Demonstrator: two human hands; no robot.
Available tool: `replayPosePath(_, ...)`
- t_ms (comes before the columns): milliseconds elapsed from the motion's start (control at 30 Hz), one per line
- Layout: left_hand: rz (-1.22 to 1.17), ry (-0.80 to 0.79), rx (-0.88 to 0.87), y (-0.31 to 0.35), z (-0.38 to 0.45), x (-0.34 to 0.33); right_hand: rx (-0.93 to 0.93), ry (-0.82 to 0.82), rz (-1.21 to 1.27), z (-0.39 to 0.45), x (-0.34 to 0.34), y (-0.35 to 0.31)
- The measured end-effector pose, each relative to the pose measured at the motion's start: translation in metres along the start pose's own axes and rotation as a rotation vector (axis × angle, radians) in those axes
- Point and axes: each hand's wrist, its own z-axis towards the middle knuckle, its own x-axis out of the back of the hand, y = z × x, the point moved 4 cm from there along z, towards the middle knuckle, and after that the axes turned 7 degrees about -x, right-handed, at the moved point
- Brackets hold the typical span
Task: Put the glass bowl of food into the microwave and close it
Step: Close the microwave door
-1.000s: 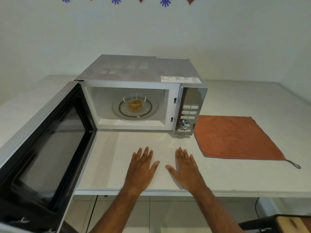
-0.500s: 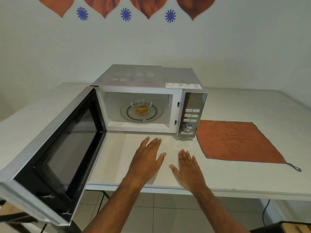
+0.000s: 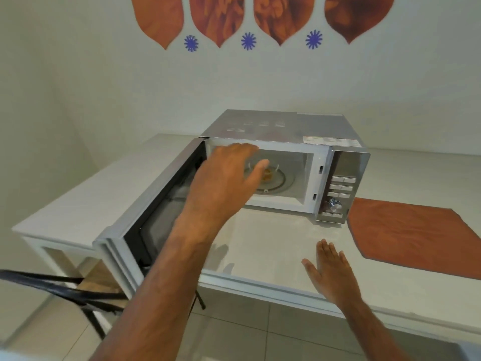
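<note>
The silver microwave [image 3: 291,131] stands on the white table with its door [image 3: 145,212] swung open to the left. Inside, the glass bowl of orange food [image 3: 272,174] rests on the turntable, partly hidden by my left hand. My left hand [image 3: 223,183] is raised in front of the cavity, fingers apart, holding nothing; it is beside the door's inner face, and contact cannot be told. My right hand [image 3: 330,272] hovers open and flat over the table's front edge, right of the door.
An orange cloth [image 3: 411,235] lies flat on the table [image 3: 260,251] right of the microwave. A black folding chair [image 3: 78,293] stands at lower left under the door's corner. The control panel [image 3: 341,188] with buttons and a dial faces me.
My left hand has lifted off the table and moved up and left, in front of the microwave opening. The view has pulled back and up; my right hand stays low over the table.
</note>
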Motion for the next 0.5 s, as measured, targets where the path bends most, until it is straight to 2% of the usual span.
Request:
replayPosePath(233,0.079,0.022,0.226,-0.052,-0.012,0.079,0.003,-0.004,-0.009,0.001,0.001,-0.001)
replayPosePath(333,0.037,-0.024,0.308,-0.085,-0.025,0.092,0.004,-0.005,-0.017,0.001,0.000,-0.001)
replayPosePath(500,-0.048,-0.007,0.461,-0.167,-0.065,0.097,0.003,-0.004,-0.008,0.002,-0.002,0.001)
